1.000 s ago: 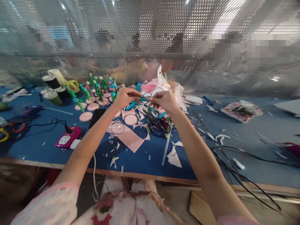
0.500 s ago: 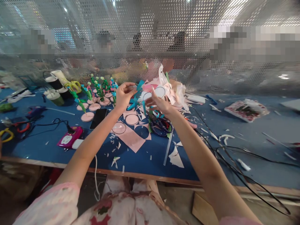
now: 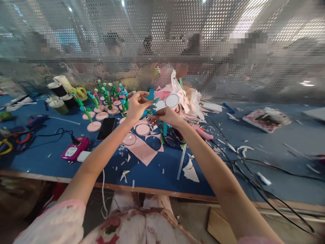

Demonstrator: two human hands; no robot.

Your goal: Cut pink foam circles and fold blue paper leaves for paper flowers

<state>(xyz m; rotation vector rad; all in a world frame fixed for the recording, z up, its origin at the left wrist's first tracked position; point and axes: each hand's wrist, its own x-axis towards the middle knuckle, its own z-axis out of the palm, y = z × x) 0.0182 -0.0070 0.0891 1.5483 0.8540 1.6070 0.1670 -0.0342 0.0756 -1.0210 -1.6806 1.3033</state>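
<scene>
Held up over the table's far middle, my left hand (image 3: 138,105) has its thumb and fingers closed on a teal strip piece (image 3: 151,94). My right hand (image 3: 167,117) is just to the right and slightly nearer me, its fingers bent toward the same teal piece. A teal end (image 3: 165,129) hangs below the right palm; whether it is the same piece, I cannot tell. Two white discs with dark rims (image 3: 172,100) show behind the hands. Dark blue-handled scissors (image 3: 175,138) lie under my right hand. Pink discs (image 3: 143,129) and a cut pink sheet (image 3: 143,152) lie below my left hand.
Small green and blue flower models (image 3: 109,95) on pink bases stand left of my hands. A black phone (image 3: 106,128) and a magenta power bank (image 3: 75,149) lie nearer. Paper scraps (image 3: 190,101) heap up behind. Black cables (image 3: 254,169) cross the right side.
My right hand has turned and come down, its fingers curling toward the teal piece. The white discs show more fully. My left hand has shifted slightly right.
</scene>
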